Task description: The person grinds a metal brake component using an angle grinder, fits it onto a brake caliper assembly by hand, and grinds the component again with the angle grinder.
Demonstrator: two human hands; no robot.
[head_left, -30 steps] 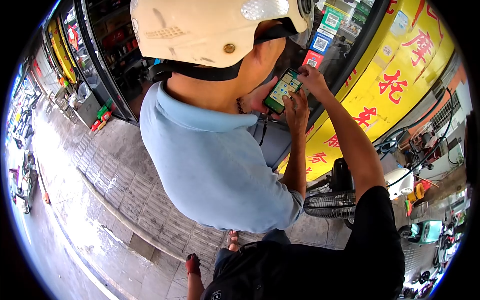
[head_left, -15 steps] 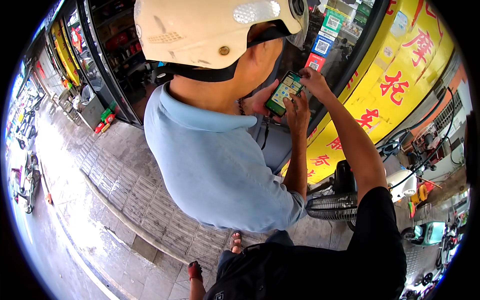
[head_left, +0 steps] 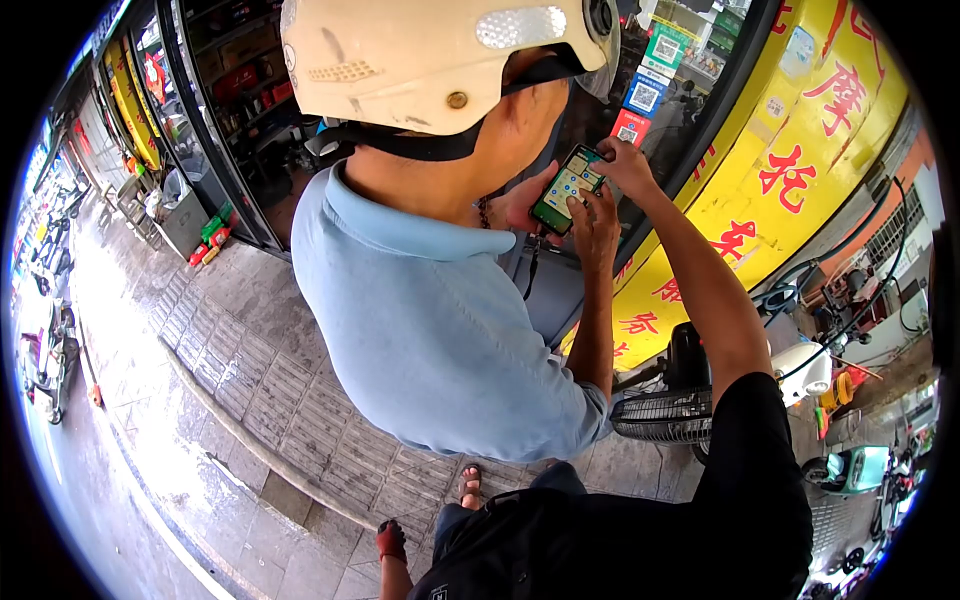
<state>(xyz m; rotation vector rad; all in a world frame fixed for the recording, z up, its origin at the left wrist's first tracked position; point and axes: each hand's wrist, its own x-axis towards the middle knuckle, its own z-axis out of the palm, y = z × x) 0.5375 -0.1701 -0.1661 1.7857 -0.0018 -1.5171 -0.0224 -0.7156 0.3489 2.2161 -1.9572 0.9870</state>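
My right hand [head_left: 627, 168] reaches in from the right, its fingers curled and close together at the upper corner of a smartphone [head_left: 567, 190]. I see nothing in those fingers; whether they touch the screen is unclear. Another person in a light blue polo shirt [head_left: 430, 310] and a cream helmet [head_left: 430, 60] holds the phone in one hand. That person's other hand [head_left: 597, 225] has its fingers at the lit screen, which shows rows of icons. My left hand is out of view.
Payment code stickers [head_left: 645, 95] line the glass beside a yellow sign [head_left: 790, 170] with red characters. A black fan [head_left: 662, 414] stands below my forearm. Scooters are parked at both sides, one of them teal [head_left: 858, 468]. Tiled pavement [head_left: 290, 400] runs leftward.
My right hand has come down slightly, nearer the phone's upper corner. The other person's helmet has shifted a little to the right in view. The phone stays in that person's hand.
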